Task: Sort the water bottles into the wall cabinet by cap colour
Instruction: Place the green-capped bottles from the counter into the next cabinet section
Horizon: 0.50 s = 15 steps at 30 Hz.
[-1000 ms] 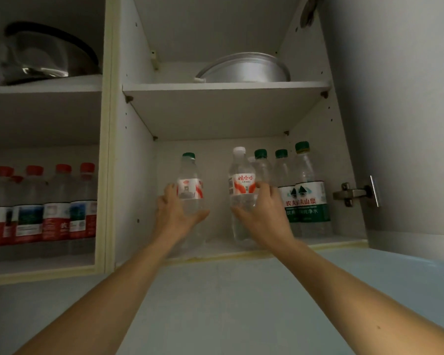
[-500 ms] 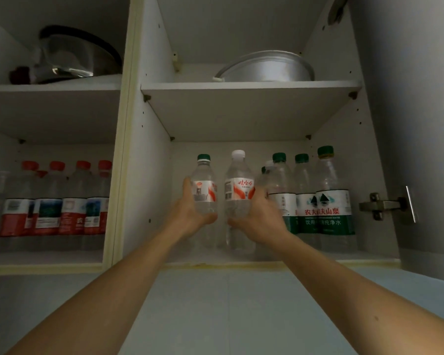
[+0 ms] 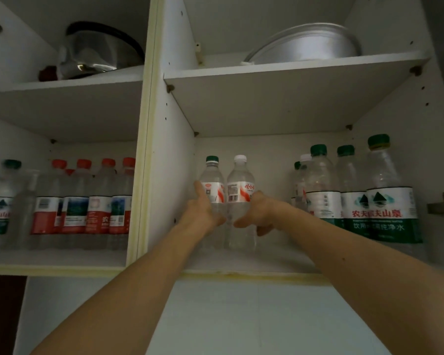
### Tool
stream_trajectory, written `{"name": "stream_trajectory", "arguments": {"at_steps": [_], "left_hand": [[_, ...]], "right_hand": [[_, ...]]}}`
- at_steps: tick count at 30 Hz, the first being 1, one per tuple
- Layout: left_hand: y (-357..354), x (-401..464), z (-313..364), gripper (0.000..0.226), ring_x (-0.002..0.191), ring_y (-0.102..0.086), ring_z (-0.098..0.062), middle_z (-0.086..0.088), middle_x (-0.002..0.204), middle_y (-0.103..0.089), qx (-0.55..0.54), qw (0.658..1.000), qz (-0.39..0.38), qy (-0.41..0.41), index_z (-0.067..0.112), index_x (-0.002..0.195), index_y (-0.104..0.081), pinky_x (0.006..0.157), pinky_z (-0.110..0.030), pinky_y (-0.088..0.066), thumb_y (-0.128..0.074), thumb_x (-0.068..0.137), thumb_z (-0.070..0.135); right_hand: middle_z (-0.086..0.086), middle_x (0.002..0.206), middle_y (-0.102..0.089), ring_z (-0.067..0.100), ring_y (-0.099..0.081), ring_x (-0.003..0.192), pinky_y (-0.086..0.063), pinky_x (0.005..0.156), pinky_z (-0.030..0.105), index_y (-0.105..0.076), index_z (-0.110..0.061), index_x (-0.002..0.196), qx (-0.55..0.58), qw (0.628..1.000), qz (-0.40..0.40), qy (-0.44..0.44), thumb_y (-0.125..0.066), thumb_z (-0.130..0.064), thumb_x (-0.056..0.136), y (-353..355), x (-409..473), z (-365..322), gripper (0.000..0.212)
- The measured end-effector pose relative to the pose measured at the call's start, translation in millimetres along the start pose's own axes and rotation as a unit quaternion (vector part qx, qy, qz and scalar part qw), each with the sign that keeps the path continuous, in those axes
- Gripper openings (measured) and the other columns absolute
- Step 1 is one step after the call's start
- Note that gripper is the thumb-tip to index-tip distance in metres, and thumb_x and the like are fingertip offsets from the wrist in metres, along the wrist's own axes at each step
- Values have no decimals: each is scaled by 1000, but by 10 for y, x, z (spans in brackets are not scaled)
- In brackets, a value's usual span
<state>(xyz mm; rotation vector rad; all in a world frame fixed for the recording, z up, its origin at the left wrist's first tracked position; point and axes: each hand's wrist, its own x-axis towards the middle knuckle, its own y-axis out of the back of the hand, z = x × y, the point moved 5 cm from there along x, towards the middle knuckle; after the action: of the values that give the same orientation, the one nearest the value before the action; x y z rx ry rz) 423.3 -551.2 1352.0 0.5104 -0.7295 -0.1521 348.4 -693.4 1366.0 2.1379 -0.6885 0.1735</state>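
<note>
Left hand (image 3: pixel 203 211): gripping clear plastic green-capped bottle (image 3: pixel 212 185), upright on lower right shelf (image 3: pixel 254 262).
Right hand (image 3: pixel 260 213): gripping clear white-capped bottle (image 3: pixel 240 185), touching the first.

The white wall cabinet (image 3: pixel 149 149) has two bays, each with a lower and an upper shelf. On the right lower shelf (image 3: pixel 254 262) a green-capped bottle (image 3: pixel 212 190) and a white-capped bottle (image 3: pixel 240 193) stand upright, touching, at 9 o'clock; taller green-capped bottles (image 3: pixel 385 201) crowd 3 o'clock (a white cap shows among them). The left lower shelf (image 3: pixel 54 260) carries a row of red-capped bottles (image 3: pixel 95 201), with one green-capped bottle at its 9 o'clock end. Above sit a metal basin (image 3: pixel 305 44) and a dark-rimmed pot (image 3: pixel 98 52).
</note>
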Motion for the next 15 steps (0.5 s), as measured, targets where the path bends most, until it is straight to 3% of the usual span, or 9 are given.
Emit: {"name": "stream_trajectory", "arguments": {"at_steps": [3,7,11,15], "left_hand": [[-40,153,-28,129,118,-60,-33,-16,142,-51,27,999,-10,33,22,156,22,99,-48,-52,-83,81,25],[-142,310,-139,121,117,-60,-33,-17,141,-50,-22,998,-5,62,24,157,21,96,-45,-54,-78,87,22],[-131,462,-215,103,118,-58,-39,-20,141,-48,-61,996,10,62,21,159,7,96,-49,-53,-71,92,20],[-139,482,-202,115,121,-58,-38,-18,142,-49,11,998,-6,57,21,157,11,99,-54,-52,-79,85,20]], "right_hand": [[14,129,-55,30,-64,108,-62,82,38,-36,-11,143,-13,1000,-26,-13,-83,-16,82,-45,151,-8,77],[15,131,-59,31,-66,109,-61,86,41,-41,-12,143,-3,998,-56,-12,-83,-11,81,-116,353,15,74],[13,125,-62,30,-69,103,-63,82,42,-49,-15,138,4,996,-85,1,-82,-6,81,-171,529,-5,66],[9,108,-63,28,-70,94,-64,75,41,-59,-16,121,1,992,-122,1,-77,0,85,-201,643,2,44]]}}
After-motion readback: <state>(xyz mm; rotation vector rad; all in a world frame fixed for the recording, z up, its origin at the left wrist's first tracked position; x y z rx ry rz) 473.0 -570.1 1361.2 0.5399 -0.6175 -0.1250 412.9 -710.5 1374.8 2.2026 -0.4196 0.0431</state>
